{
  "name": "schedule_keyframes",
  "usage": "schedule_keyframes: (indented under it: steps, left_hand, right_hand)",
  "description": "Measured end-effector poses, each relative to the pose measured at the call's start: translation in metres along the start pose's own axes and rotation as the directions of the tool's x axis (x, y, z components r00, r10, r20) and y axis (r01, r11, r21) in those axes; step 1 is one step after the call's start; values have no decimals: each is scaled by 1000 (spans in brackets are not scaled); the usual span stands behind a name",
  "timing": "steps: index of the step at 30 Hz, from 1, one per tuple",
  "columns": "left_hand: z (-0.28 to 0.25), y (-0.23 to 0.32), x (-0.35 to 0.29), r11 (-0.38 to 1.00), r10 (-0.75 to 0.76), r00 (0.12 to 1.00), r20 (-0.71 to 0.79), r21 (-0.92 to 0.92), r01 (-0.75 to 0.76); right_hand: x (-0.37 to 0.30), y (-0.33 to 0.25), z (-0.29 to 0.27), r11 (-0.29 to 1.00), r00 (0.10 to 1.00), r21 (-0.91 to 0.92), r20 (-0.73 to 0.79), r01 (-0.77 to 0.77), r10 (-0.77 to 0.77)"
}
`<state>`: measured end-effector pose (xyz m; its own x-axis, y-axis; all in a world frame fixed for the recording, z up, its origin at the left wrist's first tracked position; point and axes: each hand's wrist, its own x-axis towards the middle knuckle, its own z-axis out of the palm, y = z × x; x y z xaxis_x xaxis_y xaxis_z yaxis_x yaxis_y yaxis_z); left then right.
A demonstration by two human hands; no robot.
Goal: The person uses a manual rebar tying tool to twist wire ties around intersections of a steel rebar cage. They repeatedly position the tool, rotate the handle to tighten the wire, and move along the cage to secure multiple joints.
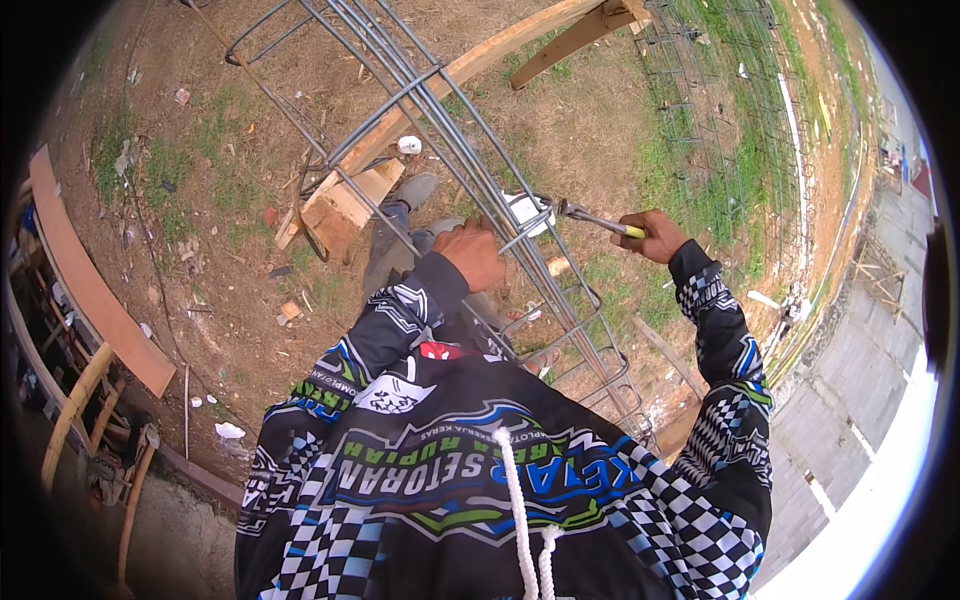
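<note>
A long cage of steel reinforcing bars (490, 190) with square stirrups runs diagonally in front of me, from the upper left to the lower right. My left hand (472, 256) is closed at the near side of the cage, fingers curled against the bars; the fingertips are partly hidden. On the far right side of the cage, my right hand (655, 236) grips pincers (600, 218) by their yellow-ended handle. The pincers' metal head meets the cage beside a stirrup corner, level with my left hand. Any tie wire there is too small to make out.
A wooden beam (470, 66) passes under the cage, near a wood block (352, 208) by my feet. A white cup-like object (409, 145) lies on the ground. More rebar cages (710, 120) lie on grass to the right. A plank (100, 280) stretches along the left.
</note>
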<state>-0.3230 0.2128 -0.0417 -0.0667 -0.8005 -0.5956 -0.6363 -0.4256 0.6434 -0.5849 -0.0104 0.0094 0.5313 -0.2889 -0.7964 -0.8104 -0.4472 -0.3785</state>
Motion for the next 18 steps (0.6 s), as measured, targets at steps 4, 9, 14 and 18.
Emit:
schedule_keyframes:
  steps: [4, 9, 14, 18]
  left_hand:
    - [1, -5, 2, 1000, 23, 1000, -2, -3, -23]
    - [-1, -2, 2, 1000, 5, 999, 49, -6, -5]
    - [4, -4, 2, 1000, 20, 1000, 0, -22, -20]
    - [-8, 1, 3, 1000, -9, 987, 163, 9, 8]
  right_hand:
    - [-21, -18, -37, 826, 826, 471, 563, -311, -9]
    - [-25, -24, -29, 806, 840, 517, 541, -288, -47]
    - [-67, -63, -21, 956, 966, -193, -91, 220, -241]
    - [-63, -53, -21, 894, 961, -419, -142, 158, -236]
